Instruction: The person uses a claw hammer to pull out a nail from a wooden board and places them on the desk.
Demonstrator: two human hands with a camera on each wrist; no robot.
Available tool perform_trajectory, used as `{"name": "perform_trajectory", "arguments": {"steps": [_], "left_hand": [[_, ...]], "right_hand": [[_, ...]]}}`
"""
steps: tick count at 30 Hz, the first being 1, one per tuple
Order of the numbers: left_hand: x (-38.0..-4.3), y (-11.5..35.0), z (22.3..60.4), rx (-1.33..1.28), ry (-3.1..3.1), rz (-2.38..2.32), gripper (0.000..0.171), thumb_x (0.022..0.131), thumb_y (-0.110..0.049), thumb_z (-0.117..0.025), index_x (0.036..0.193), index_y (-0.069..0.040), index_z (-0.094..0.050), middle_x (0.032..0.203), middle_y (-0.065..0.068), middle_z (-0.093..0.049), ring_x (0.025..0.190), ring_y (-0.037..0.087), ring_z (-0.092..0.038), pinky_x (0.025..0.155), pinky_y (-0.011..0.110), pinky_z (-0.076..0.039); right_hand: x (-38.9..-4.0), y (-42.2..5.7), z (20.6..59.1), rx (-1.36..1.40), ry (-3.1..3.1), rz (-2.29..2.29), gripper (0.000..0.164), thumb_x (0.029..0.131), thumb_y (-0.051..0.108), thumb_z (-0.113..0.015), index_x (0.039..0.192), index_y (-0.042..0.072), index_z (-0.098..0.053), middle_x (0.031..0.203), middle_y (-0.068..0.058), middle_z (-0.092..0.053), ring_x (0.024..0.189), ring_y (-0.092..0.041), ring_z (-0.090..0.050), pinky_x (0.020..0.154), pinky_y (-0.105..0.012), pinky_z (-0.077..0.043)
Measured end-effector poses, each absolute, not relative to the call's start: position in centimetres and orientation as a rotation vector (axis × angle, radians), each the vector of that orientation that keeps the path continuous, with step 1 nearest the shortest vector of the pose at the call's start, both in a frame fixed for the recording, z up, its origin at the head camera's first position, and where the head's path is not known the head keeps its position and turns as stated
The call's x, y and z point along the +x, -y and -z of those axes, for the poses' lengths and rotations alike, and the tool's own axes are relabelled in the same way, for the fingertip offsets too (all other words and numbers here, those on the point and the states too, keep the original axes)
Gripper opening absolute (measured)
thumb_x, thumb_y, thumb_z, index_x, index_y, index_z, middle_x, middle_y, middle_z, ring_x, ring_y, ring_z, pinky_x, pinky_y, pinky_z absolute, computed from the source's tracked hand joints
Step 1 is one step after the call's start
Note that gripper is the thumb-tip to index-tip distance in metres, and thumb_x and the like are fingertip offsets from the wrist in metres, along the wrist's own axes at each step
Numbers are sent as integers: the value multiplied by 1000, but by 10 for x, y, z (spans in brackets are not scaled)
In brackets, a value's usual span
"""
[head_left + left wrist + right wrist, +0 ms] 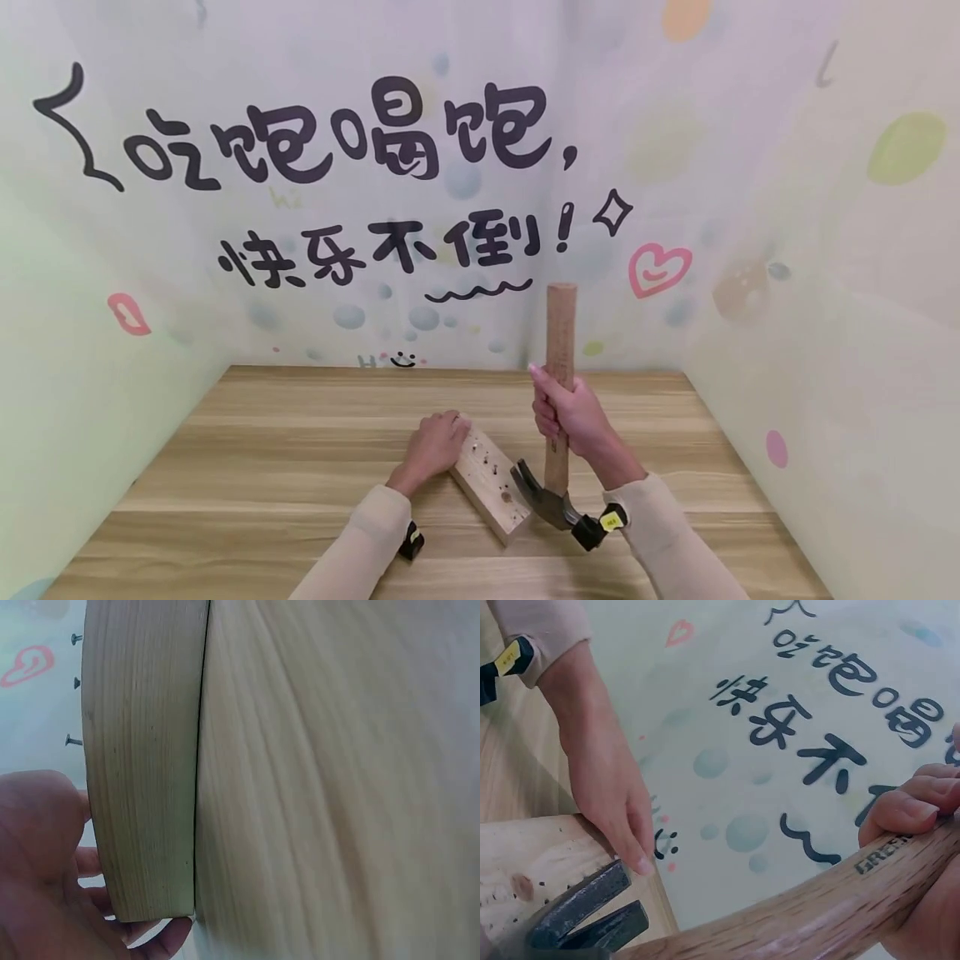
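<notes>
A pale wooden block [489,490] lies slanted on the table, with several nails [73,740] standing out of its top face. At its far end my left hand [435,446] grips it, fingers wrapped around the end in the left wrist view. My right hand [576,417] holds a claw hammer [557,471] by the middle of its wooden handle. The handle points up and the dark metal head [551,507] hangs lowest, beside the block's near right side. Its claw [592,907] points toward the block; whether it touches a nail, I cannot tell.
The wood-grain table [262,467] is bounded by a back wall [360,333] with black lettering and by pale side walls. Black bands with yellow labels [612,521] sit at both sleeve cuffs.
</notes>
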State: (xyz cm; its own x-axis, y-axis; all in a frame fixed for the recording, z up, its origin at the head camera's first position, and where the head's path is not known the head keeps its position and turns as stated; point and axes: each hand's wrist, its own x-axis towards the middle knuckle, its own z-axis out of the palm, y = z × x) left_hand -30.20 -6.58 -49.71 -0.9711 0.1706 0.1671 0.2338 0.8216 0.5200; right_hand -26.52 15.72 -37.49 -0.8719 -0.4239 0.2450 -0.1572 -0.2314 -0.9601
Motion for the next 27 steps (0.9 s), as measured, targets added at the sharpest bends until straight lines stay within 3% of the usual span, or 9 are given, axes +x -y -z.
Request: {"name": "perform_trajectory", "arguments": {"steps": [9,22,27], "left_hand": [[-301,54,498,-230,2930,803,41,101,-36,-33,126,-10,-54,110,17,-58,100,34,-53,82,53,-41],[-307,49,502,-222,2905,833,40,99,-35,-43,126,-9,-54,110,18,-57,104,35,-51,85,53,-39],[-306,49,502,-241,2886,817,38,98,-35,-44,123,-8,-56,105,19,-59,99,36,-53,78,54,-42]], "right_hand": [[-275,-126,374,-532,-2005,2039,55,91,46,-56,57,5,-39,41,2,-36,33,-11,-33,36,-26,-30],[-294,-99,375,-291,-2133,1864,48,89,48,-57,66,9,-42,45,2,-36,37,-14,-34,38,-28,-32],[-302,-89,378,-261,-2144,1824,47,87,48,-59,68,10,-43,44,3,-36,36,-12,-34,37,-27,-30]]}}
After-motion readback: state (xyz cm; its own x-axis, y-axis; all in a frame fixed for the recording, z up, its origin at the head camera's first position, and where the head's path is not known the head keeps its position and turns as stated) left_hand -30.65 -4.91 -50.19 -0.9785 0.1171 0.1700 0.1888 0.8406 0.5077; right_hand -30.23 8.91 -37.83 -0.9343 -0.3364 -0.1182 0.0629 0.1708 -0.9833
